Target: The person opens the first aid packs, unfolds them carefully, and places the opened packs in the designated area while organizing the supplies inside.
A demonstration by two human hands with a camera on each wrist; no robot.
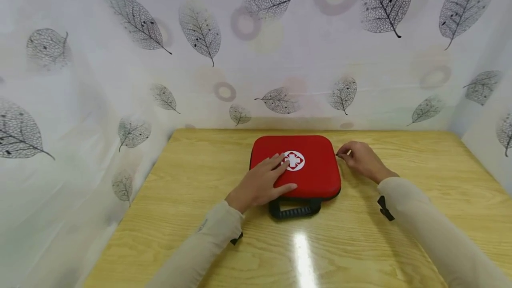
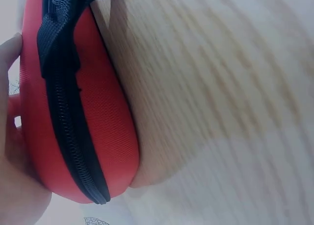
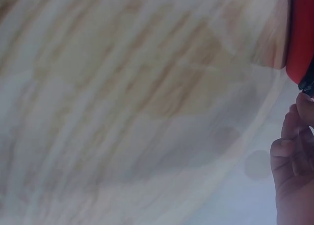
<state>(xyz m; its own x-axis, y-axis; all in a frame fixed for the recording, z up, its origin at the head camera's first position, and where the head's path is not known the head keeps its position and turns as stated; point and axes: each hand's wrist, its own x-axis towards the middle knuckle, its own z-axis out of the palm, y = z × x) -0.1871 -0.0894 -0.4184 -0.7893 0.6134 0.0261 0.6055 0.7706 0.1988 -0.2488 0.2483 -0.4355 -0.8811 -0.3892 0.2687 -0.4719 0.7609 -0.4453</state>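
A red first-aid case (image 1: 316, 179) with a white cross emblem (image 1: 295, 160) lies flat on the wooden table, its black handle (image 1: 296, 212) toward me. My left hand (image 1: 260, 183) rests on the lid with fingers spread, beside the emblem. Along the case's side runs a black zipper (image 2: 68, 122), closed over the stretch seen in the left wrist view. At the right side of the case, my right hand (image 1: 362, 160) pinches the small dark zipper pull (image 3: 307, 84) between thumb and forefinger; the fingertips partly cover it.
The wood-grain table (image 1: 192, 172) reaches out on both sides of the case. Behind it and to the left and right hangs a pale covering (image 1: 304, 48) printed with dark leaves. Light glares off the table in front of the handle.
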